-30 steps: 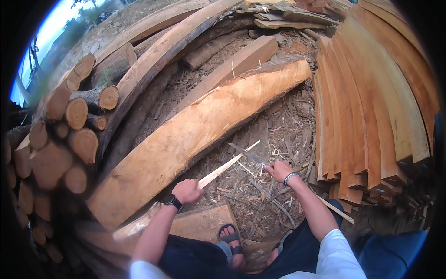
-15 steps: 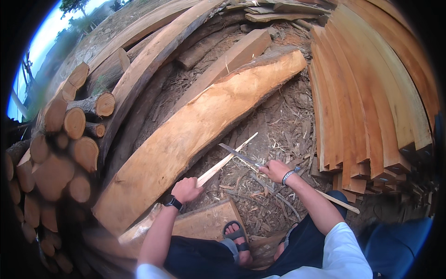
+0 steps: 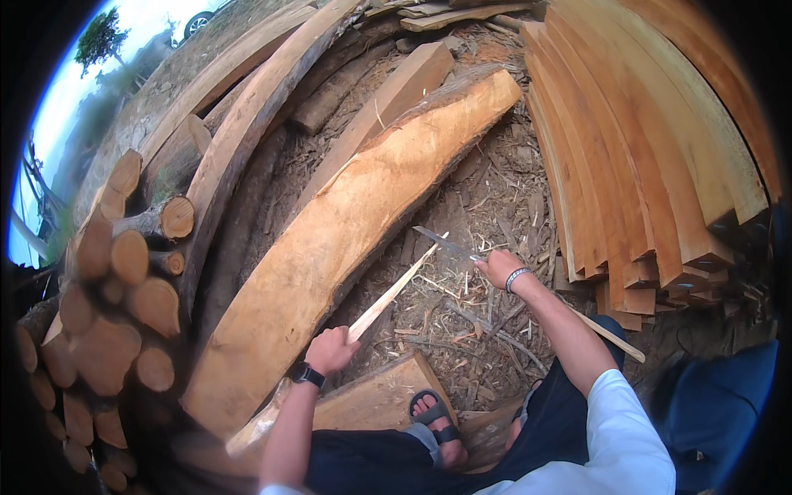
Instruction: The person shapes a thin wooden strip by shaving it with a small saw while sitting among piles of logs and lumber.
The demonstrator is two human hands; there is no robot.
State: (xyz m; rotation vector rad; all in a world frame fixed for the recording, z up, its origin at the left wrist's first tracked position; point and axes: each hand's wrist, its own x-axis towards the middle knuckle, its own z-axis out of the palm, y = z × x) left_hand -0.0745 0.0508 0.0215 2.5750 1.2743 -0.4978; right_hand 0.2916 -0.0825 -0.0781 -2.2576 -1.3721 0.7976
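My left hand (image 3: pixel 332 350) is closed round a pale, peeled wooden stick (image 3: pixel 384 305) that tapers to a thin point ahead of it. The stick's thicker end comes out behind my wrist at the lower left. In my closed right hand (image 3: pixel 500 269) is a knife (image 3: pixel 448 243) with a narrow grey blade, which crosses the stick close to its tip; whether they touch I cannot tell. A long, pale wooden handle (image 3: pixel 615 337) shows beyond my right forearm, in line with the knife.
A thick bark-edged slab (image 3: pixel 355 206) lies diagonally ahead. Stacked logs (image 3: pixel 107 355) rise at left, sawn planks (image 3: pixel 627 157) at right. Shavings and twigs (image 3: pixel 466 309) litter the ground between. A board (image 3: pixel 371 392) lies by my sandalled foot (image 3: pixel 435 421); blue material (image 3: pixel 718 412) is at lower right.
My right hand has pushed the knife forward along the stick, away from my left hand, from partway down to near the tip. My left hand keeps its grip. The whole view has shifted slightly.
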